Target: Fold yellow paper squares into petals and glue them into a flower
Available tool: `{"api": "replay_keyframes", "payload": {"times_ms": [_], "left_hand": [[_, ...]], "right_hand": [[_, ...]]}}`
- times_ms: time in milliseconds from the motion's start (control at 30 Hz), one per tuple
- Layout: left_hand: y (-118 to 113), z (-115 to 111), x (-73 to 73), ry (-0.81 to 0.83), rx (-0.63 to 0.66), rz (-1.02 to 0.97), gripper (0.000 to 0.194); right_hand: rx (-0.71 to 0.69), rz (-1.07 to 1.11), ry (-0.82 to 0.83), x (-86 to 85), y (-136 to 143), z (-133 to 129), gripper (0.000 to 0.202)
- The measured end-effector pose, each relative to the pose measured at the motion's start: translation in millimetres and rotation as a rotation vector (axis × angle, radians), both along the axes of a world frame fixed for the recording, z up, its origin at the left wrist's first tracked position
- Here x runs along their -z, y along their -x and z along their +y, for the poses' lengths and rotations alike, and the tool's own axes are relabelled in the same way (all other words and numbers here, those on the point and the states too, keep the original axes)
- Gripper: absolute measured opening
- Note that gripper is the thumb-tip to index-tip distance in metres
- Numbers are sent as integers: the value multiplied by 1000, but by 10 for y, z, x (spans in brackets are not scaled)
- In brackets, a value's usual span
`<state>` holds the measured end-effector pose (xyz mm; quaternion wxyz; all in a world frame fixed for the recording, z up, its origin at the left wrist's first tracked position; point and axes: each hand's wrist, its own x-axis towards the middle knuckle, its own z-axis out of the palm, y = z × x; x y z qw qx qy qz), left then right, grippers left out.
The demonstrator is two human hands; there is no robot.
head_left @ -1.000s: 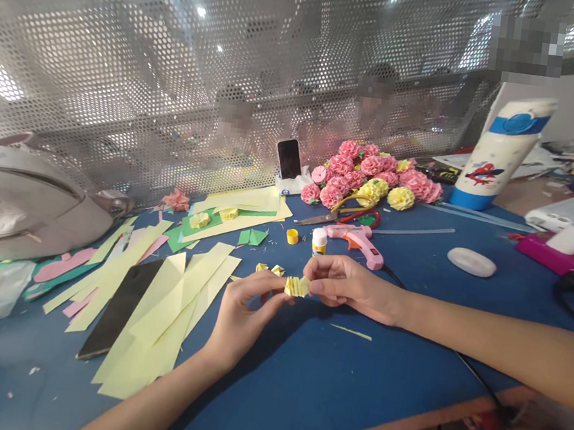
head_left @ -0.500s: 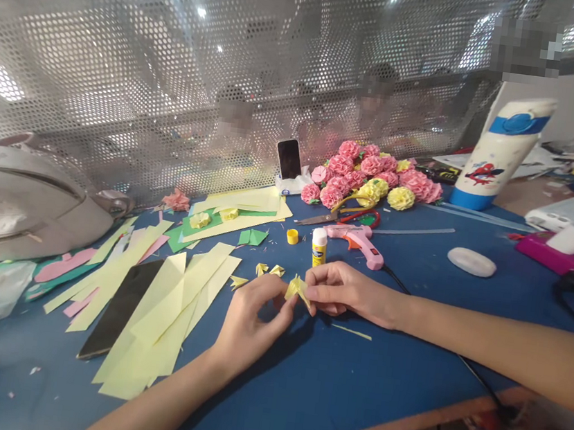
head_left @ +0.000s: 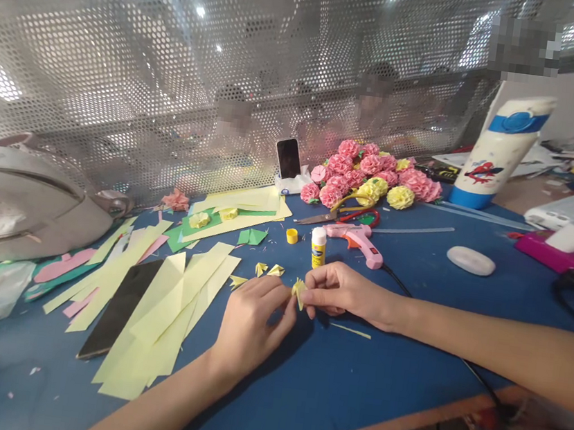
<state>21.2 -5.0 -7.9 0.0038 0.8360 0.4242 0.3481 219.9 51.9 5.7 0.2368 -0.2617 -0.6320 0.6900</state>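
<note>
Between my two hands is a small folded yellow paper piece (head_left: 298,292), its pleats bunched together. My right hand (head_left: 343,293) pinches it from the right with thumb and fingers. From the other side, my left hand (head_left: 253,322) closes thumb and fingertips on its left edge. Several folded yellow paper pieces (head_left: 274,270) lie just beyond my left hand. A glue stick (head_left: 318,248) stands uncapped-looking behind my right hand, and a yellow cap (head_left: 291,236) sits to its left. Long pale yellow paper strips (head_left: 169,326) are spread to the left.
Behind lie a pink glue gun (head_left: 362,242), scissors (head_left: 326,216) and a heap of pink and yellow paper flowers (head_left: 360,172). A bottle (head_left: 504,154) and a white mouse-shaped object (head_left: 470,260) stand right. A dark phone (head_left: 121,310) and a bag (head_left: 32,198) are left.
The yellow paper piece has turned and now looks narrower, with its folds pressed closer together. My left hand has rolled slightly over; my right hand stays nearly in place.
</note>
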Motion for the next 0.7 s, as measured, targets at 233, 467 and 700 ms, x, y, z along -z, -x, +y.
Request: {"api": "replay_keyframes", "payload": {"times_ms": [233, 467, 700], "left_hand": [[-48, -47, -16, 64, 4, 4, 28], [-71, -108, -41, 151, 33, -1, 20], [-46, -66, 3, 200, 62, -30, 24]], "right_hand": [[27, -15, -28, 15, -1, 11, 47], [51, -34, -118, 52, -31, 65, 49], [61, -29, -287, 73, -37, 82, 45]]}}
